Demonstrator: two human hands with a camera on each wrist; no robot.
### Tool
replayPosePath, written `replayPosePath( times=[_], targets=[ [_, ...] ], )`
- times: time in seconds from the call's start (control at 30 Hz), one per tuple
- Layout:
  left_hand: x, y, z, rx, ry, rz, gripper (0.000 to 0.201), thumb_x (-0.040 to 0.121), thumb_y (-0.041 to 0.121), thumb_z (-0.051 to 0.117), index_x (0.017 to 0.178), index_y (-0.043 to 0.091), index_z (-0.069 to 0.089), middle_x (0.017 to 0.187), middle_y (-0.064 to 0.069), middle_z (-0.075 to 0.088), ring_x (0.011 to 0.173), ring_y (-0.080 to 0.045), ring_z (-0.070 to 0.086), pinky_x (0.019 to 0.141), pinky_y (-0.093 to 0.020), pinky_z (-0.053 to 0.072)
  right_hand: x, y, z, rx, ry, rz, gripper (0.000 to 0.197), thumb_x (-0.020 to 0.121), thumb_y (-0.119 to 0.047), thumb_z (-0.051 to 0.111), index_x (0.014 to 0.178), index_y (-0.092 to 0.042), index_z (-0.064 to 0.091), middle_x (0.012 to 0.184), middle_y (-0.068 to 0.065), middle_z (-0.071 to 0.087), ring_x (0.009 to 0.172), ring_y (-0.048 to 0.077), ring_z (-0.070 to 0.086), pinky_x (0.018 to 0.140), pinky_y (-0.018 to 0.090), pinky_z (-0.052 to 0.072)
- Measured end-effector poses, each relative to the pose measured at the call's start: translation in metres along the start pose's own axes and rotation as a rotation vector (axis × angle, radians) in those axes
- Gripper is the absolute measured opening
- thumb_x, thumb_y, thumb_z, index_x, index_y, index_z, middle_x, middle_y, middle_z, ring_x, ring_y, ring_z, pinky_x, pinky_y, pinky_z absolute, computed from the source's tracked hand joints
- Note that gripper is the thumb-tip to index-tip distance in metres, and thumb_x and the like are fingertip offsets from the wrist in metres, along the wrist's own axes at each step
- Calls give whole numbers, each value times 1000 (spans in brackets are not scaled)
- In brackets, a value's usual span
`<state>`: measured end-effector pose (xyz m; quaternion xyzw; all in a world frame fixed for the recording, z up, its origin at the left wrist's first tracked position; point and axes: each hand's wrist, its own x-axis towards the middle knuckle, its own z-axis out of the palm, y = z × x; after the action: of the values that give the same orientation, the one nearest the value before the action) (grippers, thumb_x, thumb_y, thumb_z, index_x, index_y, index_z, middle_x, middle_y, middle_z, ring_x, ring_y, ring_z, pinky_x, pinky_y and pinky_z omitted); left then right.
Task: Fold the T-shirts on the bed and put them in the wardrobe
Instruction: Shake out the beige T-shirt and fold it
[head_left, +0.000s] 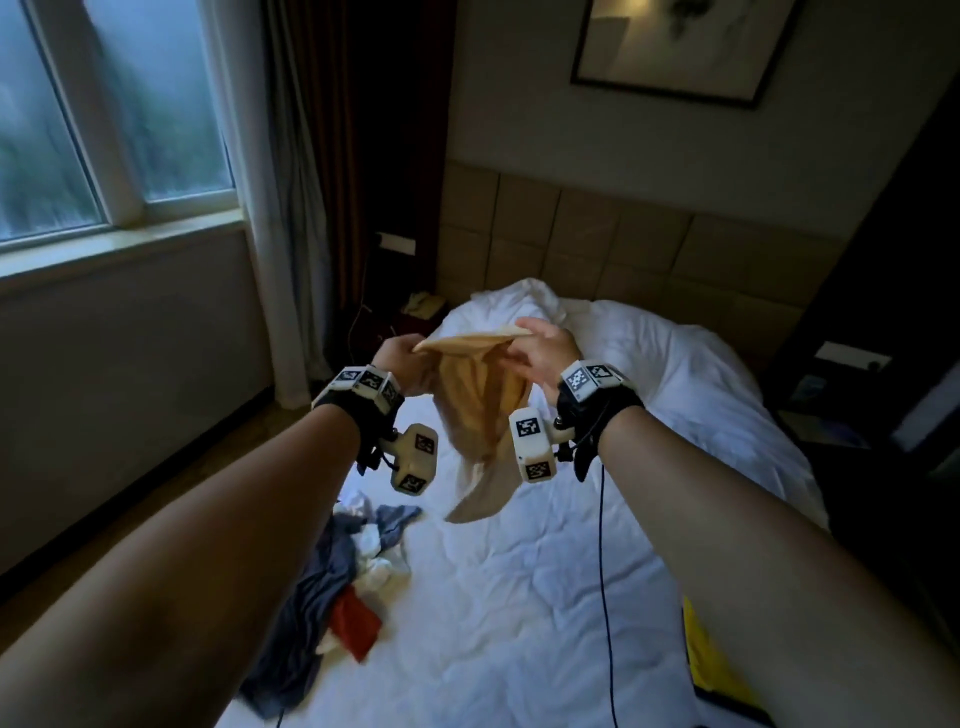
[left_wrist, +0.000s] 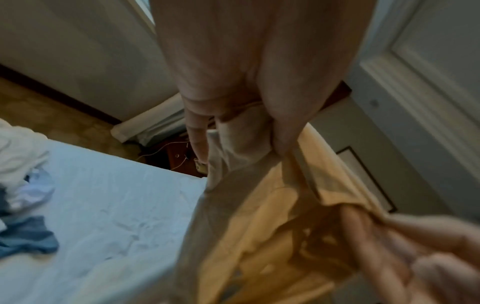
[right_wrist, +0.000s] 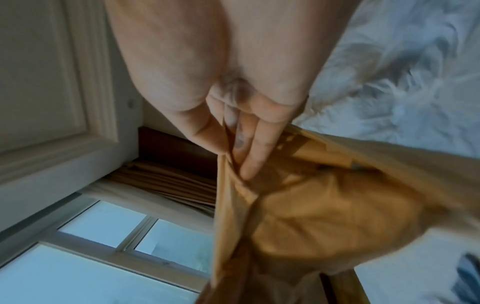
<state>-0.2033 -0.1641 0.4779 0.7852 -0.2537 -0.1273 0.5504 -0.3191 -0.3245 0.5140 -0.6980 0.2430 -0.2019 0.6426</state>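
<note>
Both wrist views are motion-blurred, so the garment's neckline and sleeves cannot be made out. The tan T-shirt (head_left: 480, 400) hangs in the air above the bed (head_left: 545, 571), its lower end clear of the sheet. The left hand (head_left: 402, 364) and right hand (head_left: 545, 353) each pinch its top edge, fingers (right_wrist: 255, 152) clamped on fabric. No readable writing. A clothes pile (head_left: 337, 582) lies at the bed's window-side edge; a yellow item (head_left: 706, 660) is partly hidden by the right forearm.

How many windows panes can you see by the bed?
2: a large pane at the far left and a narrower pane right of it, beside the curtain. More may lie outside the picture.
</note>
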Motion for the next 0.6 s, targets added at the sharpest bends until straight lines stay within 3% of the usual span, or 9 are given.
replayPosePath(
  times=[0.03, 0.13, 0.23, 0.3, 0.33, 0.4, 0.47, 0.53, 0.6],
  targets=[
    [-3, 16, 5, 2, 8, 27, 10, 94, 13, 56, 88, 9, 62, 68, -7, 56, 61, -21, 57, 51, -29, 54, -6, -5, -15, -103, 19, 4, 46, 78, 4, 62, 122, -5, 60, 90, 8, 65, 84, 23, 67, 86, 39, 58],
    [-3, 60, 16, 130, 25, 187, 11, 84, 29, 62, 82, 18, 66, 73, -5, 63, 72, -23, 61, 65, -33, 51, -19, -13, -54, -387, 60, -34, 18, 69, -18, 70, 86, -15, 71, 86, 13, 74, 86, 33, 71, 83, 50, 58],
    [-3, 103, 29, 193, -4, 282, 10, 78, 33, 62, 78, 26, 69, 82, -4, 70, 84, -22, 67, 75, -35, 54, -40, -34, -87, -636, 102, -83, 29, 72, -39, 71, 84, -13, 67, 72, 4, 69, 70, 22, 66, 64, 31, 54],
    [-5, 132, 40, 272, -60, 364, 9, 85, 24, 64, 77, 27, 68, 84, -2, 70, 88, -23, 67, 78, -36, 54, -53, -50, -107, -764, 85, -82, 22, 83, -40, 68, 79, -20, 62, 62, -4, 63, 58, 12, 59, 51, 23, 40],
    [-5, 145, 45, 322, -91, 421, 11, 87, 21, 64, 77, 25, 67, 84, -1, 68, 90, -25, 67, 79, -37, 53, -57, -56, -115, -769, 51, -101, 19, 86, -37, 68, 76, -21, 62, 61, -9, 64, 58, 6, 59, 51, 22, 42],
    [-8, 172, 56, 415, -129, 498, 6, 87, 18, 66, 84, 21, 69, 84, -1, 64, 93, -26, 65, 81, -35, 51, -62, -69, -125, -762, -36, -132, 12, 87, -27, 69, 95, -17, 70, 84, -13, 71, 78, 3, 64, 69, 19, 48],
    [-11, 197, 67, 477, -156, 566, 9, 85, 15, 67, 93, 14, 73, 86, -3, 65, 93, -26, 65, 80, -34, 50, -66, -80, -125, -709, -105, -126, 31, 83, -22, 72, 113, -16, 65, 107, -1, 68, 100, 15, 62, 85, 28, 48],
    [-18, 218, 77, 509, -217, 617, 10, 83, 13, 69, 92, 15, 73, 85, -4, 66, 91, -27, 66, 82, -38, 52, -71, -90, -123, -540, -157, -134, 47, 74, -19, 79, 116, -22, 60, 111, 5, 68, 105, 23, 64, 90, 40, 53],
    [-23, 236, 86, 536, -229, 637, 8, 80, 16, 71, 87, 19, 70, 85, -5, 66, 90, -26, 65, 82, -39, 53, -75, -101, -126, -489, -135, -206, 44, 78, -12, 76, 118, -19, 60, 112, 11, 69, 105, 28, 65, 91, 45, 54]
  ],
)
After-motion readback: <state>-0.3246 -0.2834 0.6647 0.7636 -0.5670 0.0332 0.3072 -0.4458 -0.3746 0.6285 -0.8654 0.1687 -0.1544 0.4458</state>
